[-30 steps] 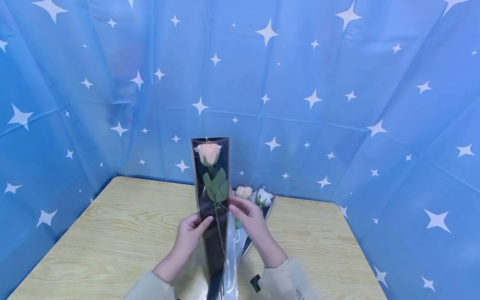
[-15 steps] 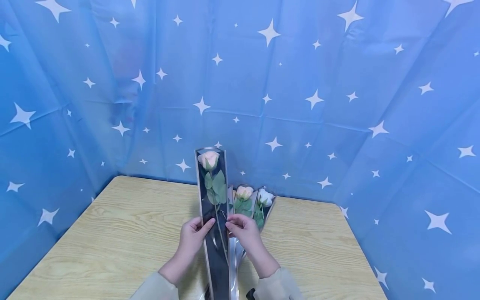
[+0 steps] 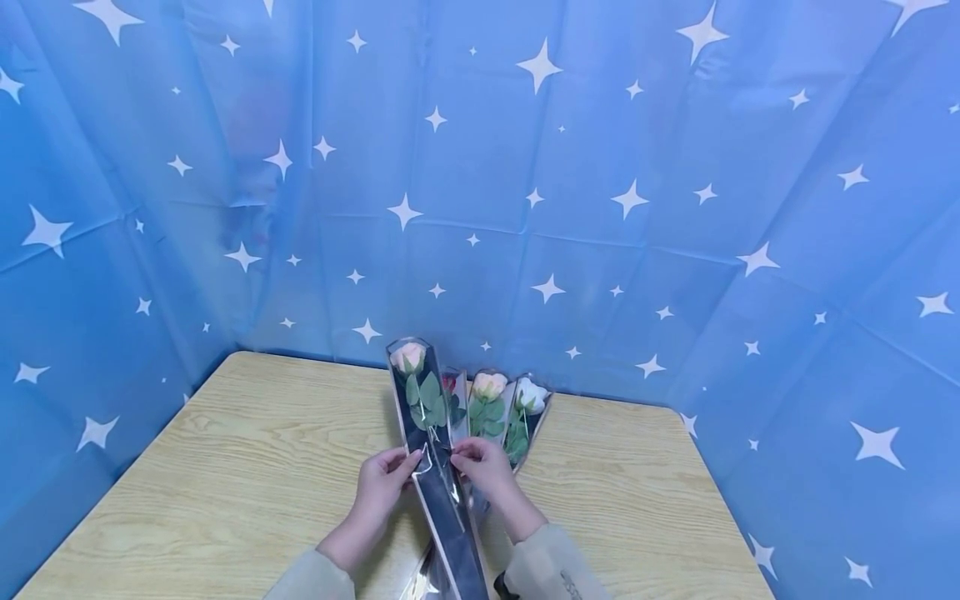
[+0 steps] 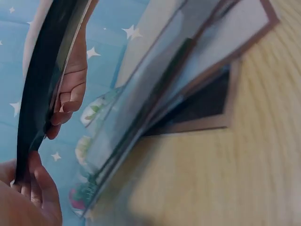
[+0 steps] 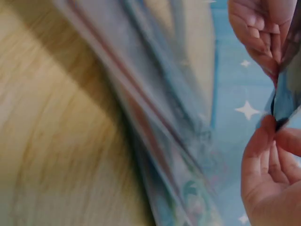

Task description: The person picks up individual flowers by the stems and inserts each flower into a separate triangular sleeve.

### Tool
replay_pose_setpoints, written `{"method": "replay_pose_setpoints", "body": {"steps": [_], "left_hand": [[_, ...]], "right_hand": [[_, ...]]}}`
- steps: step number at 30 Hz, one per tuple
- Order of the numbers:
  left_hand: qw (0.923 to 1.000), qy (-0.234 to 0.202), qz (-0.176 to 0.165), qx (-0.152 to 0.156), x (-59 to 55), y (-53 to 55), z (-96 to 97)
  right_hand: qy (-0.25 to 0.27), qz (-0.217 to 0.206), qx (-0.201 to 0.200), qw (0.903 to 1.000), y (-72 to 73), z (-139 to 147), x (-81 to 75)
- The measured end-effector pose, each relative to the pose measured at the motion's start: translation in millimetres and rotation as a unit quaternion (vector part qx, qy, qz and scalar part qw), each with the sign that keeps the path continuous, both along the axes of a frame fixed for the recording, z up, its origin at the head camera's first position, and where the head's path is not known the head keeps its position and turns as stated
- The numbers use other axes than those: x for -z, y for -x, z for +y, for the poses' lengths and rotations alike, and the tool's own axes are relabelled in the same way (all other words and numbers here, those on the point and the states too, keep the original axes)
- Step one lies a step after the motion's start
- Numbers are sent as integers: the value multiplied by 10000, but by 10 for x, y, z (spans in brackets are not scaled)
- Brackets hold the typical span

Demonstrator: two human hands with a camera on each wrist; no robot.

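A pale pink rose (image 3: pixel 408 357) with green leaves sits in a long clear flower sleeve with a dark backing (image 3: pixel 459 542), tilted with its top to the left. My left hand (image 3: pixel 379 487) pinches the sleeve's left edge, thumb on the front. At the right edge, my right hand (image 3: pixel 491 471) pinches it between thumb and fingers. Both wrist views show the sleeve from behind, raised over the table, one hand at each edge. Behind it, fanned out on the table, lie a wrapped red rose (image 3: pixel 449 384), a peach rose (image 3: pixel 489 387) and a white rose (image 3: pixel 531 395).
The wood-grain table (image 3: pixel 225 475) reaches back to a blue curtain (image 3: pixel 480 183) with white stars. Under the held sleeve, the lower ends of the lying sleeves (image 4: pixel 188 106) overlap one another. A crumpled clear film end (image 3: pixel 423 577) shows near the front.
Both hands have lowered the wrapped pink rose, and its top now leans left. My right hand has shifted down along the sleeve's edge. The red rose behind has come into view.
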State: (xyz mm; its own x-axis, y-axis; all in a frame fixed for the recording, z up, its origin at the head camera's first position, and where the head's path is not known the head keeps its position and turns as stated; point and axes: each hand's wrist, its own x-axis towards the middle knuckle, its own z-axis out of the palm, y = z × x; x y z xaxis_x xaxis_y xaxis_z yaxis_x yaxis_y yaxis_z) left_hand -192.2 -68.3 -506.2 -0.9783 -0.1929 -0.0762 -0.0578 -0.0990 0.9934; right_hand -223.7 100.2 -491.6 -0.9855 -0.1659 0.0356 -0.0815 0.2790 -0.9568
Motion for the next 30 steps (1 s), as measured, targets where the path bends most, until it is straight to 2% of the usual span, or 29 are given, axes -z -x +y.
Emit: {"method": "replay_pose_setpoints", "body": {"steps": [7,13,17,20,23,26,30], "left_hand": [[9994,243,-243,-62,134,0,-29],[9989,149,-434,69,214,-9,-46],[9964,-102,-814,215,229,-21,-82],[9939,-177,-1031,351,238,-29,-124],[9931,-122,-1052,507,248,-35,-151],[9929,-74,-1004,625,253,-37,-157],[9946,-33,-875,560,262,-22,-156]], "right_hand": [[-692,55,-25,9976,41,-22,157],[-1225,229,-157,9921,55,-10,224],[-1115,255,-323,9929,30,25,241],[-796,36,-355,9962,-1,51,222],[-733,-117,-441,9963,-43,69,190],[-953,-187,-594,9935,-96,86,165],[-1322,-65,-730,9885,-162,112,150]]}}
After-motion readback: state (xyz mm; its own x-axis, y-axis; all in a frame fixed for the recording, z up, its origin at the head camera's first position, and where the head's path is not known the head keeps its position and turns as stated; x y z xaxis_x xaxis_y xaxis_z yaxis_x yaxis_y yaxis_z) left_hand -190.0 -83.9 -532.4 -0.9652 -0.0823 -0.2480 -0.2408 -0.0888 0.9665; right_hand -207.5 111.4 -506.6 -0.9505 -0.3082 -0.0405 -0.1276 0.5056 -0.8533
